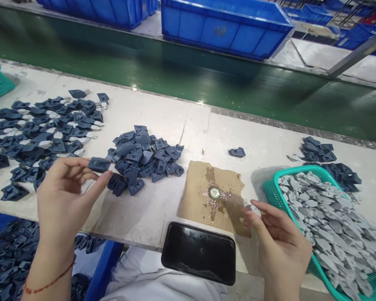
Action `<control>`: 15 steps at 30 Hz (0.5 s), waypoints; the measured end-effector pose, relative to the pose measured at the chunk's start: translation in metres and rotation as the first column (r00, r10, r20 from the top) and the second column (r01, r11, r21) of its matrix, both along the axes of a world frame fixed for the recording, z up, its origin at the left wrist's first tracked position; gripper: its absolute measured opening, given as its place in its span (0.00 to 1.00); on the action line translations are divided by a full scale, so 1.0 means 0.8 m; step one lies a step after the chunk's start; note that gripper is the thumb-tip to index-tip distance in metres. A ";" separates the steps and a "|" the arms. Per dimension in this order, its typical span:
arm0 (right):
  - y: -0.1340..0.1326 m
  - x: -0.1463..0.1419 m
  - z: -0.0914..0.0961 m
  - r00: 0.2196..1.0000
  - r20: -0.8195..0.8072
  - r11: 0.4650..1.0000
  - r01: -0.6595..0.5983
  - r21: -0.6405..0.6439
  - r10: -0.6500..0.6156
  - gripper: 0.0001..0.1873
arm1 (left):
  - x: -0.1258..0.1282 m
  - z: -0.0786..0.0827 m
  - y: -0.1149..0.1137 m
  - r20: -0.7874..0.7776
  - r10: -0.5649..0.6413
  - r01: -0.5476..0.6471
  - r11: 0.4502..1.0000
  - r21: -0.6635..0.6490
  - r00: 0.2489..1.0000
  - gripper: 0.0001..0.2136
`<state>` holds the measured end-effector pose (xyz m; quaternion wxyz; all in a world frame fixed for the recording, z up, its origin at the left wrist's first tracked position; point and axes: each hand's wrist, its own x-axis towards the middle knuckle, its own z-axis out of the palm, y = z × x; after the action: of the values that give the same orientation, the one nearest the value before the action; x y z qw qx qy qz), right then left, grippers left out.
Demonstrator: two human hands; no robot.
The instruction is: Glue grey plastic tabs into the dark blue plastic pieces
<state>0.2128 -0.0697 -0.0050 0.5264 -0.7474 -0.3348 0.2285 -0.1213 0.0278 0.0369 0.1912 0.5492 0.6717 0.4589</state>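
Note:
Between thumb and fingers, my left hand (67,194) pinches a dark blue plastic part (99,164), held beside a heap of similar blue parts (144,154). My right hand (277,238) has a small light grey piece (253,210) at its fingertips, partly hidden by the fingers. That hand is over the right edge of a brown cardboard piece (194,196). On the cardboard sits a small round shiny cap or dish (214,192) with wet splashes around it. Right of my right hand stands a green basket (271,186) full of grey pieces (329,221).
A black phone (199,253) lies at the table's front edge. Many blue parts with grey tips (44,129) spread at left. One blue part (237,152) lies alone; more are piled behind the basket (318,149). A blue bin (103,267) is below. Beyond runs a green belt (175,67).

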 end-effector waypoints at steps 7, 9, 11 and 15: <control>0.008 -0.003 0.006 0.948 0.007 0.944 -0.317 0.086 0.318 0.08 | 0.065 0.004 -0.036 0.409 -0.247 0.371 0.891 -0.260 0.878 0.11; 0.008 -0.005 0.008 0.933 -0.008 0.931 -0.360 0.067 0.361 0.10 | 0.081 -0.006 -0.037 0.477 -0.337 0.499 0.824 -0.268 0.812 0.09; 0.009 -0.006 0.010 0.930 -0.036 0.930 -0.363 0.054 0.365 0.10 | 0.096 -0.013 -0.036 0.523 -0.399 0.586 0.769 -0.256 0.753 0.07; 0.014 -0.010 0.014 0.941 -0.159 0.954 -0.297 0.025 0.297 0.09 | 0.122 -0.015 -0.034 0.533 -0.479 0.680 0.679 -0.278 0.697 0.05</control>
<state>0.2050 -0.0588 0.0061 0.5112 -0.6674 -0.4000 0.3650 -0.0234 0.0007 0.0251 0.5917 0.5649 0.4864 0.3069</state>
